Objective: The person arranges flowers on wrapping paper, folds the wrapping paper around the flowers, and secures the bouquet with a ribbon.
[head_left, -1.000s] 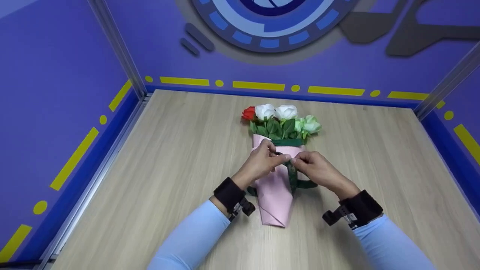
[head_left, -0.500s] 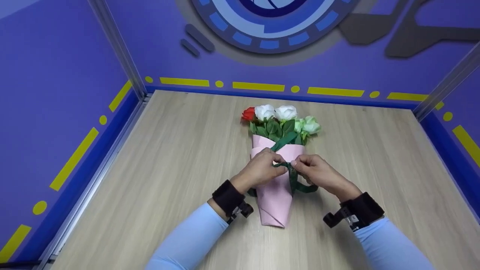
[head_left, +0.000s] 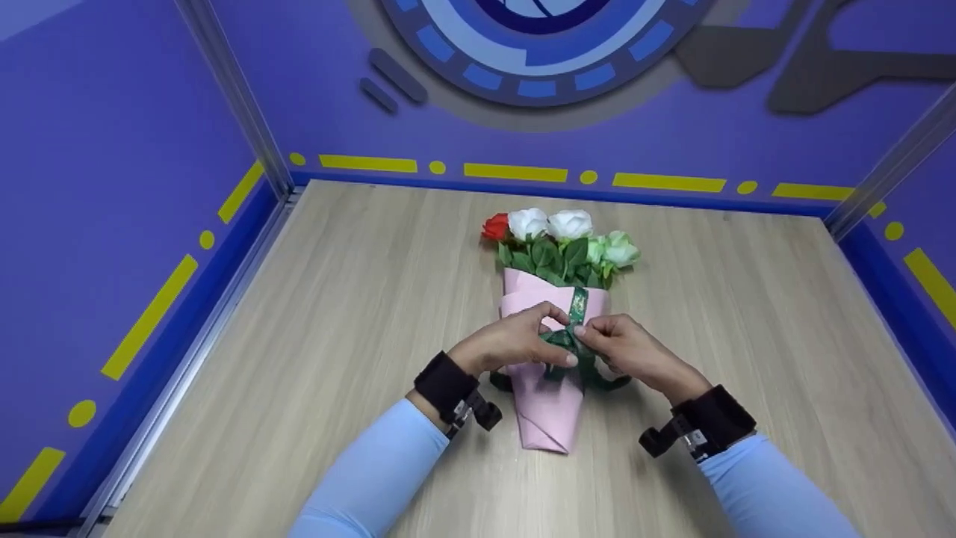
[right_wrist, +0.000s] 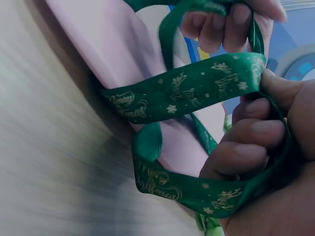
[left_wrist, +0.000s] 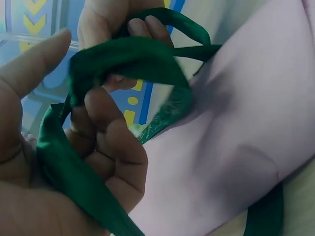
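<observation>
A bouquet wrapped in pink paper (head_left: 549, 411) lies on the wooden table, blooms toward the back. Red, white and pale green roses (head_left: 571, 224) top it above dark leaves. Around its middle runs a green ribbon (head_left: 579, 305); gold "Merry Christmas" lettering and reindeer (right_wrist: 221, 78) show in the right wrist view. My right hand (head_left: 638, 351) pinches the ribbon between thumb and forefinger, and a loop hangs across its palm. My left hand (head_left: 504, 344) has its fingers curled at a ribbon loop (left_wrist: 128, 59), while the thumb (left_wrist: 39, 64) stands apart from them.
Wooden tabletop (head_left: 358, 299) surrounds the bouquet. Blue panels (head_left: 112, 187) with yellow markings rise at the back and sides, joined by metal posts (head_left: 243, 97). A ribbon end (head_left: 500, 381) sticks out left of the paper.
The left hand has come down toward the bouquet's lower part, and its thumb has parted from the fingers. One ribbon tail now lies upright toward the flowers. The right hand keeps its pinch, slightly lower.
</observation>
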`<state>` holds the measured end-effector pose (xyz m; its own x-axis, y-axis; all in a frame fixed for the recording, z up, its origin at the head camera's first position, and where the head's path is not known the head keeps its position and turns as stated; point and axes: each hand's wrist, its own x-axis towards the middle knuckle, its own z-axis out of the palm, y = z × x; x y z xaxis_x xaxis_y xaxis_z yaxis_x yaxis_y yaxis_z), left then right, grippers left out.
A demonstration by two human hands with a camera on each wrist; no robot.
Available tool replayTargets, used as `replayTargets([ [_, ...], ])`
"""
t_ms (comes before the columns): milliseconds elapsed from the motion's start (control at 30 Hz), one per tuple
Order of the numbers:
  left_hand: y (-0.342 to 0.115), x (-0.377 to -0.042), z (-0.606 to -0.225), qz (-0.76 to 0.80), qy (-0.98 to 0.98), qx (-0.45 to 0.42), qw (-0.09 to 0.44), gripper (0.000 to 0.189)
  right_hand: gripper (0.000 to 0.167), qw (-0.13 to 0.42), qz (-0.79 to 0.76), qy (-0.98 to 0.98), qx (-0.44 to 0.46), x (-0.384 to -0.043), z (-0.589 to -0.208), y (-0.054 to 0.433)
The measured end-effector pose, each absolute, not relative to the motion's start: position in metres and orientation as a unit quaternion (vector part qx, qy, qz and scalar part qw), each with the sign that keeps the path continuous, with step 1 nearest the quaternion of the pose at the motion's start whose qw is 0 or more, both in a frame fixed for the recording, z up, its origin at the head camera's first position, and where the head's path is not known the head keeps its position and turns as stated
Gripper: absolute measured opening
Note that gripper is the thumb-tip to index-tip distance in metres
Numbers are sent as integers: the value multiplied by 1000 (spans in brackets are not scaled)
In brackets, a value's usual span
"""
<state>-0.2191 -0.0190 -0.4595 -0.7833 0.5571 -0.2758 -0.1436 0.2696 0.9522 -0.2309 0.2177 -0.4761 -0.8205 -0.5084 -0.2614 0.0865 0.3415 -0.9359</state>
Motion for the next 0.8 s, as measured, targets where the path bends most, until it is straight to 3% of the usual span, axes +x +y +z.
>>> replayTargets([
  [267, -25, -218, -458, 529, 782, 157, 289, 60, 43, 255, -553, 784, -123, -231, -481, 216],
  [467, -30, -218, -462, 516, 799, 142, 273, 50, 43, 248, -552, 788, -117, -230, -486, 216],
  [800, -33, -223, -467, 478, 847, 197, 126, 26, 44, 234, -545, 799, -95, -228, -487, 216],
])
